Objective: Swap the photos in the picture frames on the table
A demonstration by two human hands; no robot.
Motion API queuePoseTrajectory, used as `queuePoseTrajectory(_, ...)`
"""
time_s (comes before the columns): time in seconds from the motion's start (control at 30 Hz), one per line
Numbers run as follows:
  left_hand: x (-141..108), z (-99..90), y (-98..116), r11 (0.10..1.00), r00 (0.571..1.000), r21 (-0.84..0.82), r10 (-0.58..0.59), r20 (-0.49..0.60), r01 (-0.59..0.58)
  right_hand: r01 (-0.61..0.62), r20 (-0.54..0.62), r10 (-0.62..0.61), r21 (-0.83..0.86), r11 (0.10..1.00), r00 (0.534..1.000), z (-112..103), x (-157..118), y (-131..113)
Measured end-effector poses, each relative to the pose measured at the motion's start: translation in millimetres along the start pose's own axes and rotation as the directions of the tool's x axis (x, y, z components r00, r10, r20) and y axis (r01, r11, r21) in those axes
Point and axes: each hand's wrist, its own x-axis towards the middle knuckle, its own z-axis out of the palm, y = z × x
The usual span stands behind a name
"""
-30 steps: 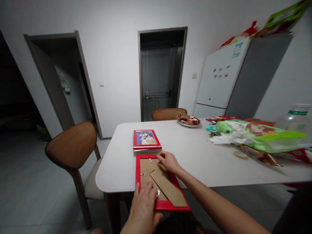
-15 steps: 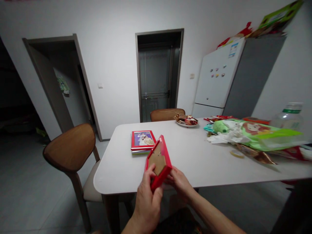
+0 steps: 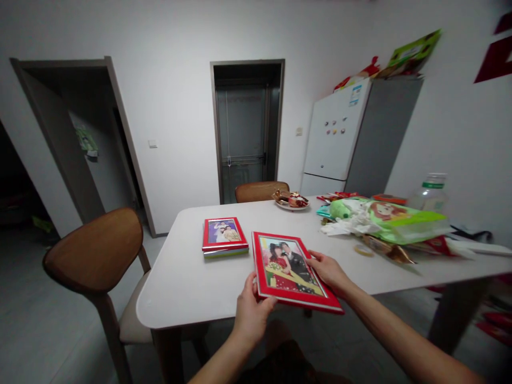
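Between my two hands is a red photo frame (image 3: 294, 272), its picture side tilted up toward me, just above the table's front edge. My left hand (image 3: 253, 312) grips its lower left corner, thumb on the front. At its right side my right hand (image 3: 330, 273) holds the edge, with some fingers hidden beneath. Left of it, a second red photo frame (image 3: 224, 233) lies face up on top of another frame with a greenish edge (image 3: 226, 255), on the white table (image 3: 180, 290).
A plate with wrapped items (image 3: 294, 201) sits at the table's far side. Green plastic packaging (image 3: 400, 220), crumpled tissue (image 3: 344, 226), a tape roll (image 3: 363, 250) and a clear bottle (image 3: 430, 194) crowd the right. A wooden chair (image 3: 96, 250) stands at the left.
The held frame has turned from showing its brown back to showing its picture, and lies flatter. My right hand has moved up along its right side. The view has shifted right.
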Motion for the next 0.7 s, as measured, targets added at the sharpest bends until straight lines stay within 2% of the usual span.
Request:
queuePoseTrajectory(0.03, 3.7, 6.7, -5.4, 0.988, 1.0, 0.152, -0.005, 0.013, 0.003, 0.021, -0.008, -0.022, -0.116, 0.993, 1.0, -8.6, 10.0, 2.4)
queuePoseTrajectory(0.1, 11.2, 18.6, -12.7, 0.903, 1.0, 0.429, -0.024, 0.011, 0.017, 0.083, -0.033, -0.103, -0.377, 0.922, 0.994, -21.4, 28.1, 7.9)
queuePoseTrajectory(0.17, 18.7, 26.6, -16.3, 0.819, 0.999, 0.572, -0.043, 0.005, 0.032, 0.123, -0.042, -0.175, -0.555, 0.823, 0.984, -28.6, 43.2, 12.8)
queuePoseTrajectory(0.4, 36.9, 32.8, -24.6, 0.709, 0.998, 0.705, -0.042, 0.036, 0.005, 0.088, -0.085, -0.229, -0.752, 0.653, 0.97, -24.1, 71.3, 17.0)
queuePoseTrajectory(0.53, 38.3, 30.3, -25.9, 0.712, 0.998, 0.702, -0.037, 0.045, -0.005, 0.081, -0.086, -0.281, -0.84, 0.536, 0.956, -15.4, 71.8, 10.9)
queuePoseTrajectory(0.63, 37.4, 19.3, -25.8, 0.745, 0.999, 0.668, -0.033, 0.03, 0.004, 0.147, -0.019, -0.349, -0.884, 0.444, 0.937, 4.7, 67.4, 0.5)
queuePoseTrajectory(0.7, 38.8, 6.1, -27.1, 0.768, 0.999, 0.639, -0.038, -0.02, 0.041, 0.236, 0.07, -0.401, -0.894, 0.381, 0.913, 31.7, 63.5, -7.2)
